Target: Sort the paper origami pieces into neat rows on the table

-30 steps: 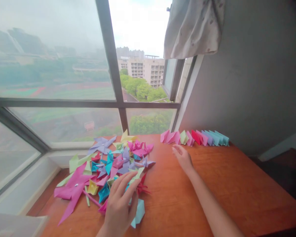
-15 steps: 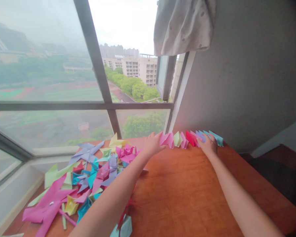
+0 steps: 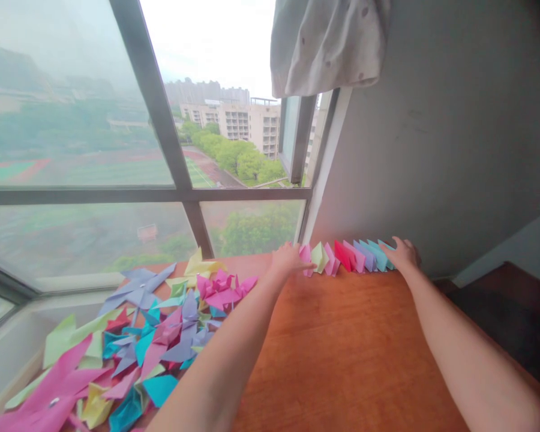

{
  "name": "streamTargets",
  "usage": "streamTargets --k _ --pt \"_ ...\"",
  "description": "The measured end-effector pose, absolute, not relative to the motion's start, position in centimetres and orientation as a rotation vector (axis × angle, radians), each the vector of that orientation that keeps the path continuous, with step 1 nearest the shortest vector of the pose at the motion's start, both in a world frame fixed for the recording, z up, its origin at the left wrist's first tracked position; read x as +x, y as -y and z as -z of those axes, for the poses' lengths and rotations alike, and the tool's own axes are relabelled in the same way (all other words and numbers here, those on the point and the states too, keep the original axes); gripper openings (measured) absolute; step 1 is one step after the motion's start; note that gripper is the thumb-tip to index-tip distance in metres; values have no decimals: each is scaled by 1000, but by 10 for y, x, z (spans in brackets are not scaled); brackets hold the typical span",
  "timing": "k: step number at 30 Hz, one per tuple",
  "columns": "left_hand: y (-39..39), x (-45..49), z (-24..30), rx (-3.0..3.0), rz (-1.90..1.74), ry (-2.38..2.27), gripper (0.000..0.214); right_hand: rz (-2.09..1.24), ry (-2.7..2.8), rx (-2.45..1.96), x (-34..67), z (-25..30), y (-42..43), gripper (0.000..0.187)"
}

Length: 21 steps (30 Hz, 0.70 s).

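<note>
A row of folded paper pieces in pink, pale green, red, purple and light blue stands along the far edge of the table. At its left end, my left hand touches the pink pieces, its thumb stretched along their front and the other fingers partly hidden. My right hand is around the light blue end, fingers apart and thumb against the last pieces. Left of my left forearm lies a pile of paper pinwheels and folded shapes, among them a large pink pinwheel and a purple pinwheel.
The brown wooden table runs up to a window with grey frames. A grey wall rises on the right, and a spotted pale curtain hangs at the top. Beyond the table's right edge the floor is dark.
My right hand has moved right and its fingers have spread away from the row. My left hand has shifted right along the pink end, covering more of it. The view has also shifted slightly.
</note>
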State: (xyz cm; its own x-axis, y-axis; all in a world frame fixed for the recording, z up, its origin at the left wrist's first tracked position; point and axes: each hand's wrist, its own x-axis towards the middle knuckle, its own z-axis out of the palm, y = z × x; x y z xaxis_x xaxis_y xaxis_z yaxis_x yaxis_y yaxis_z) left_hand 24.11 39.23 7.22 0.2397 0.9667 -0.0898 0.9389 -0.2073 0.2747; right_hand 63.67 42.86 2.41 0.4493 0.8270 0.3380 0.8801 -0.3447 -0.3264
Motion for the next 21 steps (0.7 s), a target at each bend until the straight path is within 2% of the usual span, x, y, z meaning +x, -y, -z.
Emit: streamTargets --k 3,7,10,21 --pt "-393 247 -68 2233 -139 -1771 80 17 1413 -2269 652 -19 -433 64" --pt "-391 255 -63 2225 -149 -1765 51 -155 1441 -2236 651 -11 -437 42" --pt "-389 259 -60 2216 -164 -1768 37 -207 1479 -2170 636 -7 -437 35" --pt "-355 266 -59 2212 -413 -1638 32 -319 1527 -1903 534 11 -394 31"
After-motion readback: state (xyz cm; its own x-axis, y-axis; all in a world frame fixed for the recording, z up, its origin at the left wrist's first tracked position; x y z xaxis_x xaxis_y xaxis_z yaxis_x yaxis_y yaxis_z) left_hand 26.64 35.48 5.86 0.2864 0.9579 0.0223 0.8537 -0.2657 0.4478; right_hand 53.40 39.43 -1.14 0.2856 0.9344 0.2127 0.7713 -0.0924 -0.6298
